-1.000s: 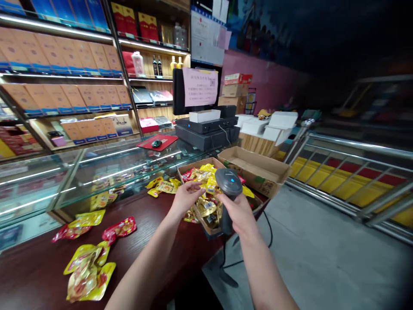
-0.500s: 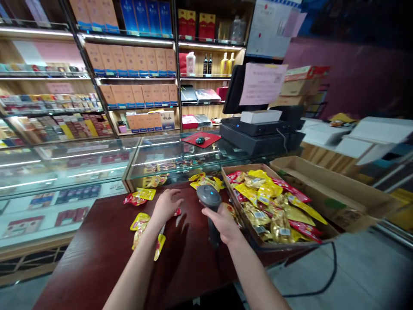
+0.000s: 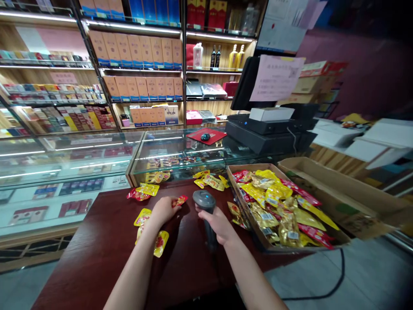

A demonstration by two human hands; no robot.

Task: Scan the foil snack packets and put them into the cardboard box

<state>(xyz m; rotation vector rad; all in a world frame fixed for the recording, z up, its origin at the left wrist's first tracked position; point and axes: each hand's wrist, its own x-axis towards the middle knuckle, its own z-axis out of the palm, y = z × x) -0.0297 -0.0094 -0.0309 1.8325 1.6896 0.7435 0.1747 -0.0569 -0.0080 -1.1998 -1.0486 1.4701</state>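
Note:
My left hand (image 3: pixel 165 210) is closed on a small red packet (image 3: pixel 180 200) above the dark red table (image 3: pixel 187 267). In my right hand (image 3: pixel 217 224) is a grey handheld scanner (image 3: pixel 204 200), its head tilted up and its handle inside my fingers. Yellow packets (image 3: pixel 160 243) lie beside and partly behind my left forearm. A red packet (image 3: pixel 138 194) and a yellow one (image 3: pixel 148 189) rest farther back on the left. Behind the scanner is a small pile of yellow packets (image 3: pixel 213 181). Gold packets (image 3: pixel 238 214) lie just right of my right hand.
An open cardboard box (image 3: pixel 277 247) full of red, yellow and gold packets stands on the right. Behind the table runs a glass counter (image 3: pixel 174 148) with a mouse (image 3: pixel 205 137) and a monitor (image 3: pixel 245 84). A black cable (image 3: pixel 338 282) hangs at the lower right.
My left hand has closed on the red packet, which now shows at its fingertips. The scanner has shifted slightly left in my right hand. The whole view has moved a little.

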